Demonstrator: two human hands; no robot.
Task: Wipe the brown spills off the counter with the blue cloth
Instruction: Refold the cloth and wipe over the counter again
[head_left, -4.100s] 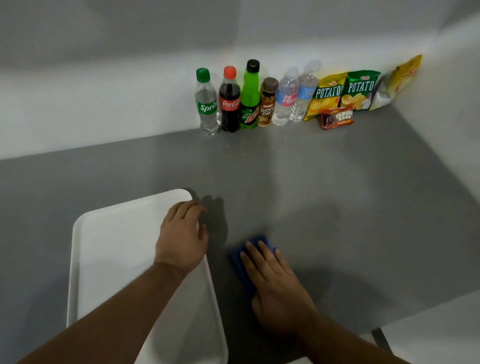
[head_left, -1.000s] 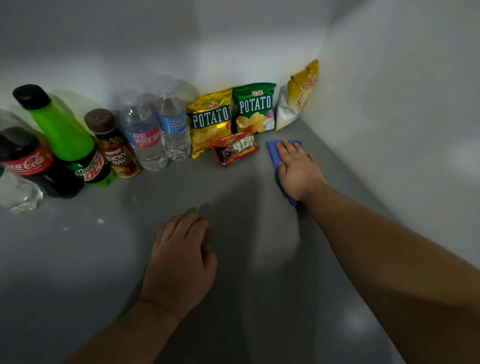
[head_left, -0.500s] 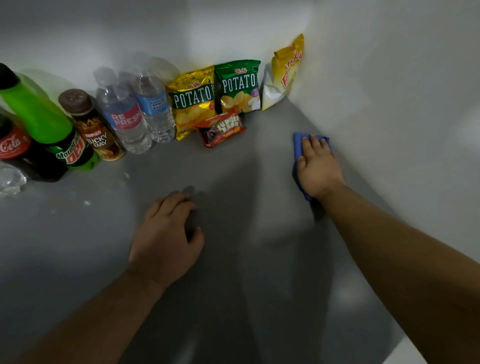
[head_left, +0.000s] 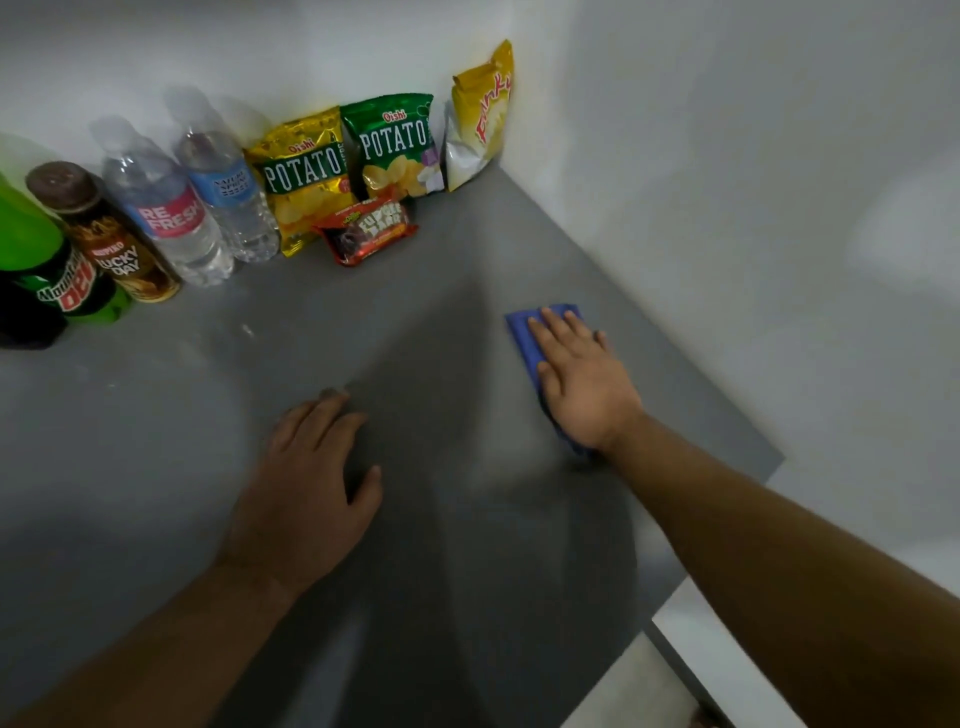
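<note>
Since a moment ago the right hand (head_left: 584, 382) has dragged the blue cloth (head_left: 524, 335) back from the snack bags, along the side wall (head_left: 779, 208). Its fingers lie flat and lightly spread, pressing the folded cloth onto the counter (head_left: 441, 312); the cloth sits just beside that wall, well short of the red snack packet (head_left: 370, 231). Left hand (head_left: 306, 493) rests palm-down, fingers loosely spread, holding nothing, well apart from the wall. Wiping looks underway, though I can't make out any brown marks on the smooth, matte grey surface. Next pass probably wants steady downward pressure over fresh ground. Crinkly foil bags and clear plastic bottles (head_left: 171, 213) line the back
</note>
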